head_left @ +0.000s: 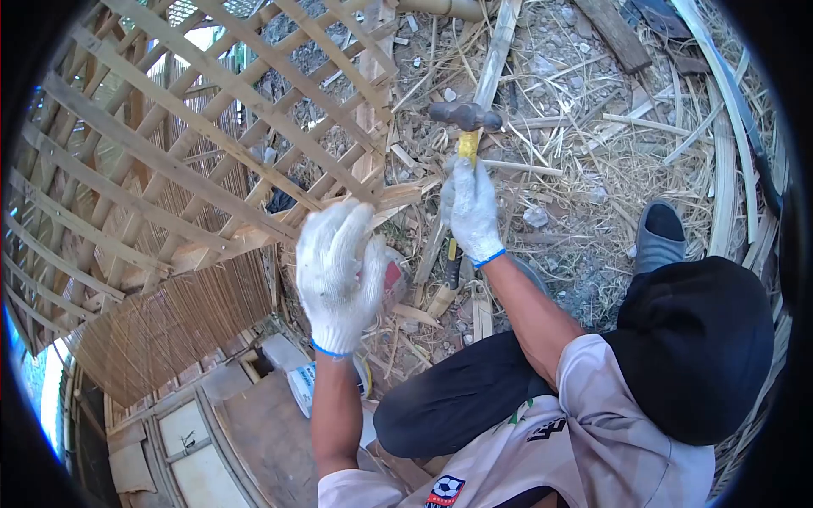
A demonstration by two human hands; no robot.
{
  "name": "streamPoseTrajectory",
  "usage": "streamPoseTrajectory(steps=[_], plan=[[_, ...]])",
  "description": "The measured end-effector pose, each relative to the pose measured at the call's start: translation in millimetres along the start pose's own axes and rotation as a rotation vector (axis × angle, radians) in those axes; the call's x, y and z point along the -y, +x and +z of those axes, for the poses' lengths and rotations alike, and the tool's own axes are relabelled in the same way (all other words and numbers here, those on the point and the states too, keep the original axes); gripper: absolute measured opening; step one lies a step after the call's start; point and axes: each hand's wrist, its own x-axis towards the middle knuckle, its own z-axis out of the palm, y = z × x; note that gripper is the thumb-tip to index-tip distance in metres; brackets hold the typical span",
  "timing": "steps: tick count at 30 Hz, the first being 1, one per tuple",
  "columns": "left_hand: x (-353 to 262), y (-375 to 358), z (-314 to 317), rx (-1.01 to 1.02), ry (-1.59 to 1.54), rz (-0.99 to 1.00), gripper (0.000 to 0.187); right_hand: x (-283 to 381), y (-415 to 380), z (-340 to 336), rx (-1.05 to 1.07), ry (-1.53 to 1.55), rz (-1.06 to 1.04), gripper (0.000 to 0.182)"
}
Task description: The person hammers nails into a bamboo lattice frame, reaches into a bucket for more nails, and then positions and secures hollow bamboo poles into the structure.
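Observation:
My right hand [474, 209], in a white knit glove with a blue cuff, is wrapped round the handle of a ball-peen hammer [467, 144]. The hammer's handle is yellow, and its dark metal head points away from me above the littered ground. My left hand [339, 275], gloved the same way, is raised beside the lower corner of a bamboo lattice panel [212, 144]. Its fingers are loosely curved, with the thumb apart, and I see nothing held in them. A tool with a black and yellow handle [454, 264] lies below my right hand.
Straw, wood slivers and stones cover the ground [576, 203]. A wooden plank [614, 34] lies at the top right. My sandalled foot [659, 237] is at the right. A white round container [302, 388] stands at lower left, near a brown board [271, 432] and a reed screen [169, 334].

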Motion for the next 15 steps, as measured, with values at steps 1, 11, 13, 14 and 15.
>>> streamPoseTrajectory(steps=[1, 11, 13, 14, 15], plan=[[-3.7, 29.5, -8.3, -0.013, 0.099, 0.074, 0.043, -5.1, -3.3, 3.9, 0.015, -0.014, -0.007, 0.037], [49.2, 206.8, 26.5, 0.333, 0.707, 0.594, 0.022, -35.8, -6.8, 23.2, 0.031, -0.251, -0.020, 0.048], [49.3, 215.5, 33.5, 0.369, 0.713, 0.600, 0.024, -20.2, -8.2, 24.5, 0.026, -0.260, 0.011, 0.048], [50.1, 217.8, 36.0, 0.378, 0.712, 0.586, 0.024, -14.3, -8.4, 25.1, 0.026, -0.268, 0.028, 0.047], [49.9, 219.8, 37.2, 0.386, 0.713, 0.570, 0.024, -13.1, -4.8, 26.4, 0.029, -0.254, 0.029, 0.048]])
